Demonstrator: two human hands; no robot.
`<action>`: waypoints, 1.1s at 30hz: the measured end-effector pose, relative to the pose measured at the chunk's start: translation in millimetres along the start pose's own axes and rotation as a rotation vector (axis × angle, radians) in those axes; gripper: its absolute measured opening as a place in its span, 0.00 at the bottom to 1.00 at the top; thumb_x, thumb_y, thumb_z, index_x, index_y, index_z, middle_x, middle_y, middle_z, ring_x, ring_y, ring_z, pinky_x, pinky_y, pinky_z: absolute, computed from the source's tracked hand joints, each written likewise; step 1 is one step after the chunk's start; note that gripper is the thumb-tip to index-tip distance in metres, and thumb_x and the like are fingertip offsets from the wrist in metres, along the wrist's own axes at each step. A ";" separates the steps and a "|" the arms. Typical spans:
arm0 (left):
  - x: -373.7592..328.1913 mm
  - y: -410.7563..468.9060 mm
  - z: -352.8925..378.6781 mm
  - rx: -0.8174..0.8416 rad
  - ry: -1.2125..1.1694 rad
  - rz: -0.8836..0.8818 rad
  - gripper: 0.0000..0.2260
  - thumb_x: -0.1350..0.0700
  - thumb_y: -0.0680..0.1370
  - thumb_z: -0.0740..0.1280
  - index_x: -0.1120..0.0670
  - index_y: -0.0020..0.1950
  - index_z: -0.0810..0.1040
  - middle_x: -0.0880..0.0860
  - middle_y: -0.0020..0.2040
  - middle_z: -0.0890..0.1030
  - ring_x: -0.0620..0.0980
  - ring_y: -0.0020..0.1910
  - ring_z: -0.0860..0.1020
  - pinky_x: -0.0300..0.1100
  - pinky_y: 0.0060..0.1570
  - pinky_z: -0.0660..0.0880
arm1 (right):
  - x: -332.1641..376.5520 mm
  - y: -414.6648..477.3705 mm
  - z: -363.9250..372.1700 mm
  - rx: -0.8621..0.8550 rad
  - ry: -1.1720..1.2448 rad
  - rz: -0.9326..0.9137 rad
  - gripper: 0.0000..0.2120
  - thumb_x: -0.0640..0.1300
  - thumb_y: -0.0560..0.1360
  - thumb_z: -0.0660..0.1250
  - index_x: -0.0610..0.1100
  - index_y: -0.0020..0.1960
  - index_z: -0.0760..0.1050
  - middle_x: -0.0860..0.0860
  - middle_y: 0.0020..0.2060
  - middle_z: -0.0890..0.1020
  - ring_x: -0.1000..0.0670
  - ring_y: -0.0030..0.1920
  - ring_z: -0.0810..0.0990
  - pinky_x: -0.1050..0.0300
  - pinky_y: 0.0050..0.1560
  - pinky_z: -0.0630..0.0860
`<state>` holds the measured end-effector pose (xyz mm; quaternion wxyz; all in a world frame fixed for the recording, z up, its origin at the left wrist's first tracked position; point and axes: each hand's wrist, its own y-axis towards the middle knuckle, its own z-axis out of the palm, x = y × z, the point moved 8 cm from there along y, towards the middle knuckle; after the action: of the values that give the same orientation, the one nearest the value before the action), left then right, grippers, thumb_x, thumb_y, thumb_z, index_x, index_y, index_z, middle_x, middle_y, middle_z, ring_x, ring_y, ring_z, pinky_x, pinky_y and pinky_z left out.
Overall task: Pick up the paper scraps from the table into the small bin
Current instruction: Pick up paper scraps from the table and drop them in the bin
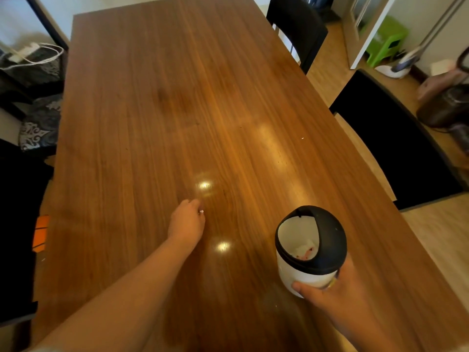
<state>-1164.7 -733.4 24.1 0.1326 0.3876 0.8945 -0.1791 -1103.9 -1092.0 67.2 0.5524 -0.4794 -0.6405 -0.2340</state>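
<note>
A small white bin with a black swing lid stands at the near right of the wooden table. Its opening faces me and white and pinkish paper scraps lie inside. My right hand grips the bin's lower side. My left hand reaches over the table's middle, fingers curled, with a tiny white paper scrap at its fingertips. Whether the scrap is pinched or lies on the wood, I cannot tell. Another tiny white speck lies far right on the table.
Two black chairs stand along the table's right side, one far and one near. Dark patterned cushions and cables sit off the left edge. A green stool and appliances stand on the floor at the right.
</note>
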 end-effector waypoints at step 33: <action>110.7 -295.4 -90.9 -0.086 -0.367 0.068 0.05 0.49 0.77 0.70 0.45 0.52 0.79 0.41 0.46 0.78 0.39 0.46 0.78 0.37 0.46 0.76 | 58.2 -155.7 82.8 0.145 -0.155 -0.176 0.53 0.68 0.50 0.82 0.70 0.71 0.63 0.72 0.60 0.76 0.70 0.57 0.76 0.63 0.49 0.76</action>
<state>-1466.1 -811.1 128.6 0.3161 0.3723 0.8485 -0.2037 -1275.7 -1069.7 134.0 0.5119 -0.3969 -0.7359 -0.1970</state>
